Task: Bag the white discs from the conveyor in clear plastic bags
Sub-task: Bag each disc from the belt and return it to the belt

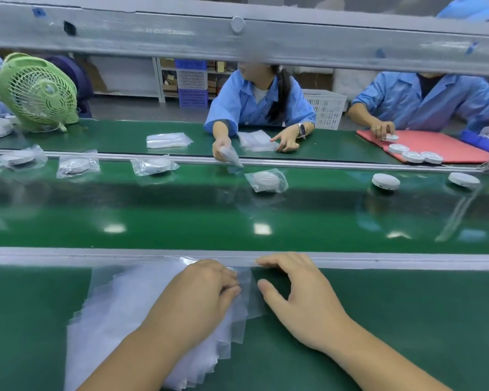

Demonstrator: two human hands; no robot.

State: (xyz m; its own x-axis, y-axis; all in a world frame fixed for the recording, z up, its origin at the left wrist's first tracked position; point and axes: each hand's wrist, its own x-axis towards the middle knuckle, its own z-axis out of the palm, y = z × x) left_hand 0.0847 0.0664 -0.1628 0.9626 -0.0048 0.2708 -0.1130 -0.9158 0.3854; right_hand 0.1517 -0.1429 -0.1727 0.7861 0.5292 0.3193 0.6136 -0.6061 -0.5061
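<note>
left hand (201, 292) pinches fanned clear plastic bag stack (119, 320) | right hand (297, 292) loose, holds nothing | round white disc (385, 181) unbagged on glossy green conveyor (181, 218)

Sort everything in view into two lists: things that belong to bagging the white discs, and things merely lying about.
Belongs to the job: clear bags under the left hand; right hand beside them; two bare white discs on the conveyor; bagged discs.
Lying about: green fan; red mat; white crate; blue crates.
</note>
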